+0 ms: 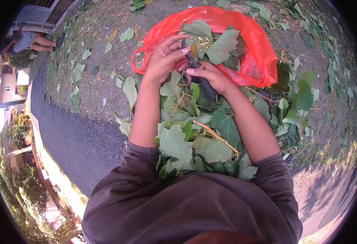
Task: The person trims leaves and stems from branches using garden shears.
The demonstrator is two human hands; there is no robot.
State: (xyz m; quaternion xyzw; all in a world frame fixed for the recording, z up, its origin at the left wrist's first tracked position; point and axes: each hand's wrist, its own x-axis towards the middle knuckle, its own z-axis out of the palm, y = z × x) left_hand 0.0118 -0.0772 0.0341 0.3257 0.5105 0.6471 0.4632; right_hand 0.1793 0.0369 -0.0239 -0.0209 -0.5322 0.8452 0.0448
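My right hand (211, 77) is wrapped round dark-handled pruning shears (203, 77) with a touch of orange near the pivot. The shears' blades point up between my two hands. At the blades, my left hand (166, 59) has its thumb and fingers pinched together; what they hold is too small to make out. Just beyond the fingers, a cluster of small yellow-green pieces (203, 43) lies beside a large green leaf (223, 46) at the mouth of a red plastic bag (262, 44). A heap of leafy cuttings (174, 142) covers my lap, with a cut brown stem (215, 136) on top.
More leafy branches (296, 101) lie on the ground to the right. Loose leaves are scattered over the bare soil (101, 77). A dark paved strip (76, 142) runs along the left. Another person (28, 40) is at the far upper left, near a building.
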